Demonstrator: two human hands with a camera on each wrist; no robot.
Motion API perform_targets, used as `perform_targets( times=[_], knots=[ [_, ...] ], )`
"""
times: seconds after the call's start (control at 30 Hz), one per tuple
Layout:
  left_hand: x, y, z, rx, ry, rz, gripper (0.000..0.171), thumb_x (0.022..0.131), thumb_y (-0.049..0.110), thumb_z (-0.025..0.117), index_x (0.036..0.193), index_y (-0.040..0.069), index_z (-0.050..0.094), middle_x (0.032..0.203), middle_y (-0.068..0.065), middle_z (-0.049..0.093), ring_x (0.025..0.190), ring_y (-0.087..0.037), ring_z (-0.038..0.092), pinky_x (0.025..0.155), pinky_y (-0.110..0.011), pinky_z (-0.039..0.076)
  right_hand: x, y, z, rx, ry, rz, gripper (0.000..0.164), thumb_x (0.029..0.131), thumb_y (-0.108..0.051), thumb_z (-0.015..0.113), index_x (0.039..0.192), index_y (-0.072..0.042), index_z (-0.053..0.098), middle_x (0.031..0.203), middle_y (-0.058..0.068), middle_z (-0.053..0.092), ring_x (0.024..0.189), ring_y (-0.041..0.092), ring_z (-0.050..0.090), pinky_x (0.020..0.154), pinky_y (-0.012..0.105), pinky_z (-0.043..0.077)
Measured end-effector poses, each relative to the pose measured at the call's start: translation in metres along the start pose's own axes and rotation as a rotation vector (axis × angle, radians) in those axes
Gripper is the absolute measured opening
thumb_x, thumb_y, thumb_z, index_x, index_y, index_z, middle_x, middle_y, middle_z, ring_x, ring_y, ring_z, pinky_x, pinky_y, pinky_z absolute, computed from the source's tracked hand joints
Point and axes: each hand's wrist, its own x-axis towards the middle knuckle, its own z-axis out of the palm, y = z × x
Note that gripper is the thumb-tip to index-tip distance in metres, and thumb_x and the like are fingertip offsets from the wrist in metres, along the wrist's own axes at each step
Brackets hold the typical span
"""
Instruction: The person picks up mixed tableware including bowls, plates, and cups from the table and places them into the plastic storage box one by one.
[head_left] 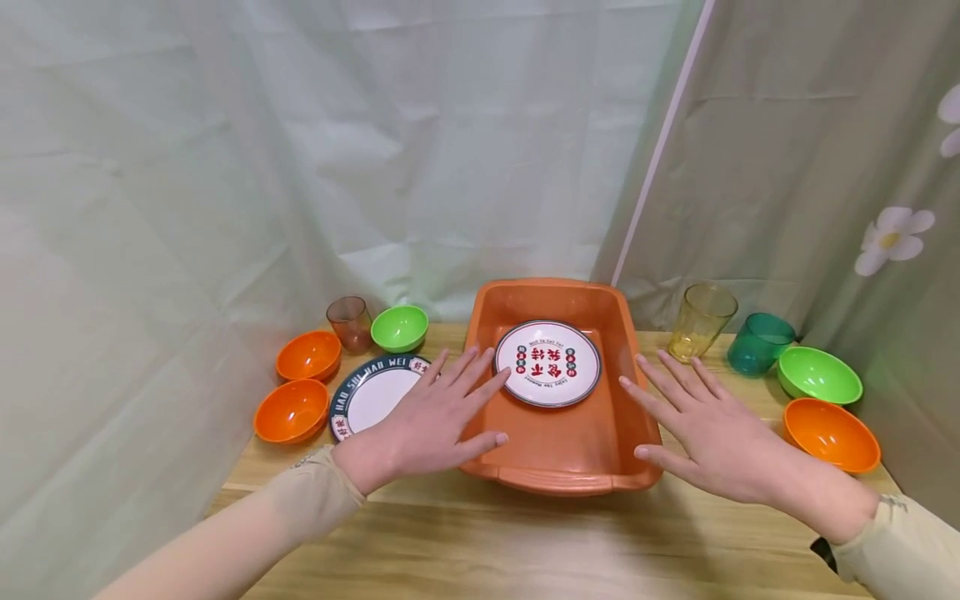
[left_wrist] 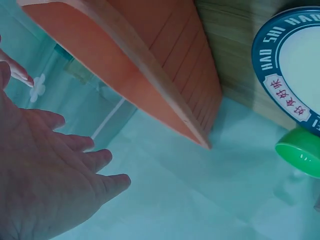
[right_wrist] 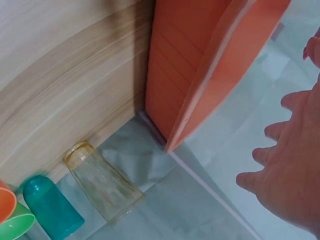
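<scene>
Fingers (head_left: 486, 390) are spread and nearly straight on both hands, and nothing is gripped by either. At the far left, a near orange bowl (head_left: 292, 411) and a farther orange bowl (head_left: 308, 356) are set side by side, with a brown tumbler (head_left: 349, 323) and a green bowl (head_left: 400, 328) placed beyond them. A dark-rimmed plate (head_left: 378, 398) is partly hidden by the left hand (head_left: 427, 421), which is held beside the orange basin (head_left: 547, 442), apart from its rim. In the basin's far half, a white plate (head_left: 548, 364) with red lettering is laid face up. On the other side, the right hand (head_left: 712, 433) is held in much the same way — also apart from the rim. Farther right are ranged a yellow tumbler (head_left: 702, 321), a teal cup (head_left: 760, 343), a second green bowl (head_left: 819, 374) and a right-hand orange bowl (head_left: 831, 434). The step in hand is judged to be one between grasps — for any dish to be moved, a hand would need to be lowered and its fingers curled on a rim.
</scene>
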Motion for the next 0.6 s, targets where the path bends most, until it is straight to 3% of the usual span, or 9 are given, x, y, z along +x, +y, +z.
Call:
perform_targets(
  times=[0.2,0.43,0.6],
  knots=[
    [-0.004,-0.002,0.005,-0.027,0.005,-0.030,0.082,0.101,0.070,0.035,0.165,0.020,0.023,0.171,-0.008,0.005,0.157,-0.028,0.003,0.124,-0.054,0.002,-0.002,0.002,0.004,0.002,0.005,0.009,0.080,0.101,-0.063,0.050,0.164,-0.021,0.027,0.171,0.007,0.010,0.157,0.033,0.000,0.124,0.054,0.001],
    [-0.007,-0.006,0.008,-0.039,-0.001,-0.057,0.082,0.101,0.071,0.032,0.165,0.021,0.020,0.171,-0.006,0.004,0.156,-0.031,0.008,0.124,-0.055,0.003,0.002,0.006,0.007,0.029,-0.013,0.033,0.081,0.101,-0.063,0.050,0.165,-0.022,0.023,0.171,0.007,0.010,0.157,0.033,0.000,0.124,0.049,-0.007],
    [-0.015,-0.017,0.011,-0.039,0.004,-0.095,0.084,0.101,0.073,0.029,0.165,0.020,0.020,0.171,-0.007,0.007,0.156,-0.031,0.009,0.124,-0.056,0.004,0.010,0.003,0.008,0.049,-0.010,0.028,0.080,0.101,-0.063,0.049,0.165,-0.023,0.022,0.172,0.006,0.009,0.156,0.034,0.002,0.124,0.054,0.001]
  ],
)
